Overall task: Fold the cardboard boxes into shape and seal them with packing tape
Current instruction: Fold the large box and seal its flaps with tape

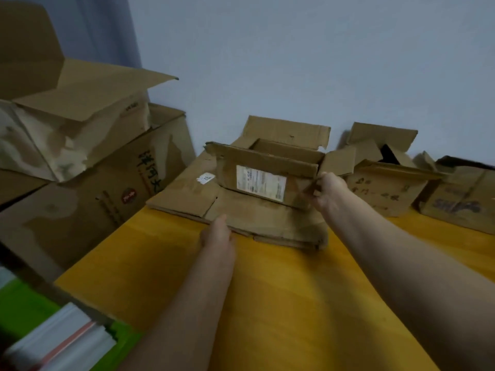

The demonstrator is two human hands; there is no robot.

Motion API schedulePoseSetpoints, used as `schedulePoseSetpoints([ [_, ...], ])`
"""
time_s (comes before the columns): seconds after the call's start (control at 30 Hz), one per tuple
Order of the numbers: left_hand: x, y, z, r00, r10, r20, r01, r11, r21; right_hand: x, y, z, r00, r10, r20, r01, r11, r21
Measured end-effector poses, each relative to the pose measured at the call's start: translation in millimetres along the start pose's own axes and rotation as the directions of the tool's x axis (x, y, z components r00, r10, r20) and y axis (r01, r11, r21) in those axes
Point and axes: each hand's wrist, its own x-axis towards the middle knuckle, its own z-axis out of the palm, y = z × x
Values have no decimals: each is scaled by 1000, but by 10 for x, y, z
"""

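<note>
Seen from the head camera, a person works at a yellow table where a worn cardboard box bearing a white shipping label stands half-formed on a stack of flattened cardboard, its top flaps up and unsealed. The job appears to be in its early stages: this box is only taking shape, no packing tape is visible anywhere in the frame, and two more open boxes wait against the wall to the right. The right hand has its grip curled around the box's near right corner, fingers pinching the cardboard edge. The left hand rests at the near edge of the flattened cardboard, but whether its grip is closed on that edge or merely pressing against it cannot be told from this angle. Larger cartons are piled at left, beside the table.
</note>
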Motion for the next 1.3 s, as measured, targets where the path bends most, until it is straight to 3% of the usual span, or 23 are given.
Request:
schedulePoseSetpoints([
  [0.13,188,20,215,998,-49,35,49,999,-2,197,64,-92,999,-44,-29,41,994,-106],
  [0.2,251,46,285,1000,9,-27,-8,1000,10,213,174,-182,982,-172,-75,151,961,-230],
  [0.23,283,49,314,996,65,-59,-63,998,29,196,261,-227,952,-300,-65,257,894,-367],
  [0.27,307,48,341,991,111,-69,-108,993,44,159,353,-262,899,-438,31,392,768,-506],
  [0.3,328,32,369,989,133,-61,-130,990,51,116,437,-296,804,-549,228,555,554,-621],
  [0.33,340,9,397,993,114,-35,-112,993,46,81,493,-324,656,-582,480,707,253,-661],
  [0.4,329,-35,432,999,21,32,-21,1000,-1,115,521,-314,346,-376,859,817,-330,-473],
  [0.43,321,-55,429,999,0,54,0,1000,-4,191,497,-287,266,-222,938,793,-503,-344],
  [0.5,343,-88,408,999,33,35,-33,999,-3,310,430,-218,279,1,960,713,-670,-206],
  [0.6,292,-45,261,987,162,22,-161,987,-20,481,385,-73,421,165,892,598,-790,-136],
  [0.73,64,71,-159,945,324,51,-327,943,69,670,344,225,629,179,756,503,-835,-222],
  [0.8,-105,156,-413,939,339,64,-338,941,-17,735,359,316,714,170,679,475,-830,-292],
  [0.9,-388,252,-755,929,344,139,-318,931,-180,733,436,343,789,216,576,560,-640,-526],
  [0.97,-537,268,-870,917,343,206,-294,927,-233,657,481,316,786,230,573,609,-442,-658],
  [1.07,-829,276,-930,877,359,321,-245,907,-344,309,464,258,743,271,612,666,-216,-714],
  [1.17,-1185,298,-865,832,384,400,-213,887,-409,-169,264,67,690,341,638,693,-57,-719],
  [1.3,-1689,253,-680,831,441,338,-288,862,-417,-824,-170,-382,637,325,699,710,106,-696],
])
